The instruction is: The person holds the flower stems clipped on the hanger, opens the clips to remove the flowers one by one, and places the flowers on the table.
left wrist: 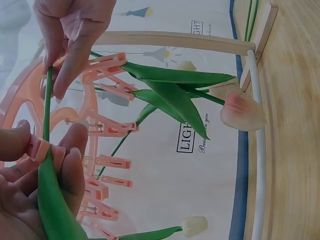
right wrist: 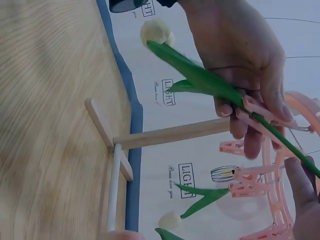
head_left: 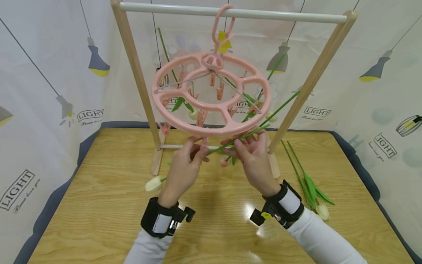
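Note:
A pink round clip hanger [head_left: 214, 130] hangs by its hook, with pink clothespins [left wrist: 112, 162] below the ring. At its near edge my left hand [head_left: 184, 165] pinches one pink clothespin [right wrist: 260, 117], whose jaws stand around the green stem of a white tulip [head_left: 154, 183]. My right hand [head_left: 258, 161] pinches the same stem [left wrist: 48, 100] farther along, to the right of the clothespin. The bloom points left and slightly down. A pinkish-white tulip [left wrist: 242, 111] and other white tulips [left wrist: 194, 226] hang head down from other clothespins.
A wooden stand [head_left: 311, 82] with a white top bar [head_left: 280, 14] carries the hanger. Loose tulips [head_left: 310, 187] lie on the wooden table [head_left: 99, 220] at right. A printed curtain [head_left: 43, 139] surrounds the back and sides.

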{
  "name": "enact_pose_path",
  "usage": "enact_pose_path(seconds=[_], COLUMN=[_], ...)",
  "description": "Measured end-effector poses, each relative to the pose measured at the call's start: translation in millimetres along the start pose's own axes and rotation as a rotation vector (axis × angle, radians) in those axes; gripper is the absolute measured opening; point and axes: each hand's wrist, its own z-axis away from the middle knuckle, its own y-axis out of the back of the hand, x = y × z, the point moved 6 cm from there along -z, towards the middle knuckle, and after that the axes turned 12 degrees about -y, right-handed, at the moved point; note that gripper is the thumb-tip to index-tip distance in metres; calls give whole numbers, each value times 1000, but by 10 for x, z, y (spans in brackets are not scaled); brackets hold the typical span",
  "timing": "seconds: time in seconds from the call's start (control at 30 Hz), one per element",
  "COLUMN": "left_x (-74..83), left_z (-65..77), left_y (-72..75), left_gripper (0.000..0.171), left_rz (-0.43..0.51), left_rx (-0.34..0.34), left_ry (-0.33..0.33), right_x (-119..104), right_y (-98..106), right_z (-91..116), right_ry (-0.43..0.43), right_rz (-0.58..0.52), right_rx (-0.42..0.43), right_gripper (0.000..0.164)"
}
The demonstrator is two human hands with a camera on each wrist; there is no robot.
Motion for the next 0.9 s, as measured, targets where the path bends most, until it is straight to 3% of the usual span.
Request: enact_pose_path(seconds=[0.2,0.53,0.9], left_x=[-12,25,23], left_z=[-1,-20,-23], left_y=[29,49,30], left_gripper=[36,27,19], left_rz=[70,45,52], left_rx=[15,67,91], left_ry=[17,-45,-71], right_x=[-5,22,3], right_y=[-56,-67,-41], right_z=[28,33,51], right_ry=[33,49,80], right_rz=[-17,-10,-10], right_rx=[-8,-6,44], right_gripper=[45,47,35])
